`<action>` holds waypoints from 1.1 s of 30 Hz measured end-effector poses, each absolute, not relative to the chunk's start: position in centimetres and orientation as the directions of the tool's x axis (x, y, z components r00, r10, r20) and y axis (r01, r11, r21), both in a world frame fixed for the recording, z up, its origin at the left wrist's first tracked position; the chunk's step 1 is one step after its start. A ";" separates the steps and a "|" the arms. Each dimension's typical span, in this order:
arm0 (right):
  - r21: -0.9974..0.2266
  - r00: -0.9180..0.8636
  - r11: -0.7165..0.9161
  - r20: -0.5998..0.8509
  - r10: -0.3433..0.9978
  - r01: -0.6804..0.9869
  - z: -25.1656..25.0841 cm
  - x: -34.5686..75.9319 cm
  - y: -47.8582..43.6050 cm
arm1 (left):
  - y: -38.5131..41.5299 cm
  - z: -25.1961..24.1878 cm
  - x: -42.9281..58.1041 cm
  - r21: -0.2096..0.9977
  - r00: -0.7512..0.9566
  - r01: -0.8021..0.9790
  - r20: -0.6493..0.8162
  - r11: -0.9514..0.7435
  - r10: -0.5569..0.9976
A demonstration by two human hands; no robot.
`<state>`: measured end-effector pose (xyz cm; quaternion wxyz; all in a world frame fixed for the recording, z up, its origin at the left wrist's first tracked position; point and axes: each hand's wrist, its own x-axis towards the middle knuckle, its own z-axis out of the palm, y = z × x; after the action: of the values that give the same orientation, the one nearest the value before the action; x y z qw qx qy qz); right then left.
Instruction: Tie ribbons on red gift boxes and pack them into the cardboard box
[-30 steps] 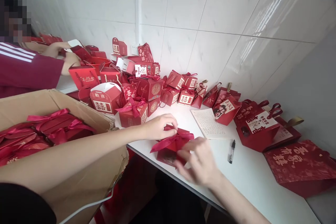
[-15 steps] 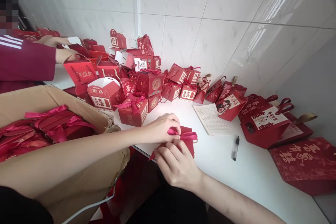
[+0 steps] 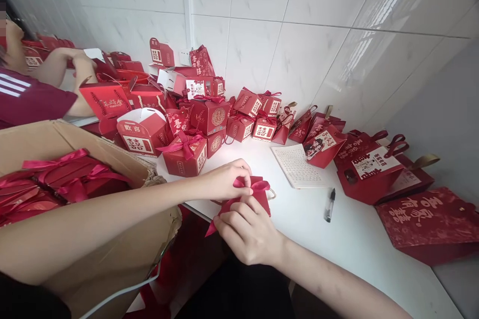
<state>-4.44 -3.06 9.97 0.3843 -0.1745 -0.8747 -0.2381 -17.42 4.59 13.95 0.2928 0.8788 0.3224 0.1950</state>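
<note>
A small red gift box with a cord handle lies at the near edge of the white table, partly hidden under my hands. Across its top runs a glossy crimson ribbon, with a loop to the right and a tail hanging near the table edge. My left hand pinches the ribbon from the far side, thumb and forefinger together. From the near side, my right hand is closed with its fingertips on the ribbon, close to the left fingertips. The ribbon's middle is hidden between the fingers.
A cardboard carton of ribboned red boxes stands at left. Many red gift boxes crowd the table's back. A written sheet, a pen and red bags lie rightward. At far left a co-worker's hands handle boxes.
The view has shifted slightly, so most things sit a little further left. My hands stay together on the ribbon, whose right loop now stands higher. The co-worker's arms have changed position.
</note>
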 end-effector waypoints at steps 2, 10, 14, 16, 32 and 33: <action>0.287 -0.644 0.823 0.755 0.121 0.491 9.8 -4.4 -2.9 | 4.7 14.1 -17.8 0.628 0.747 0.433 0.152 -0.646 0.648; 0.222 -0.609 0.846 0.780 0.144 0.485 9.6 -4.2 -2.7 | 4.8 13.8 -17.9 0.619 0.729 0.457 0.151 -0.639 0.668; 0.225 -0.609 0.867 0.786 0.108 0.444 9.8 -4.1 -2.6 | 4.4 13.9 -17.6 0.629 0.723 0.445 0.168 -0.637 0.670; 0.219 -0.605 0.878 0.791 0.097 0.427 9.9 -4.0 -2.6 | 4.3 14.1 -17.4 0.644 0.722 0.441 0.158 -0.625 0.673; 0.218 -0.647 0.925 0.762 0.038 0.312 10.0 -4.2 -2.7 | 4.4 13.5 -17.0 0.639 0.719 0.466 0.129 -0.612 0.683; 0.221 -0.661 0.916 0.748 0.061 0.335 10.2 -4.3 -2.9 | 4.5 13.5 -17.0 0.642 0.725 0.464 0.121 -0.611 0.678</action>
<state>-4.29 -2.92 10.16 0.3967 -0.1106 -0.8948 -0.1725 -17.02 4.48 13.53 0.2988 0.8794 0.3245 0.1790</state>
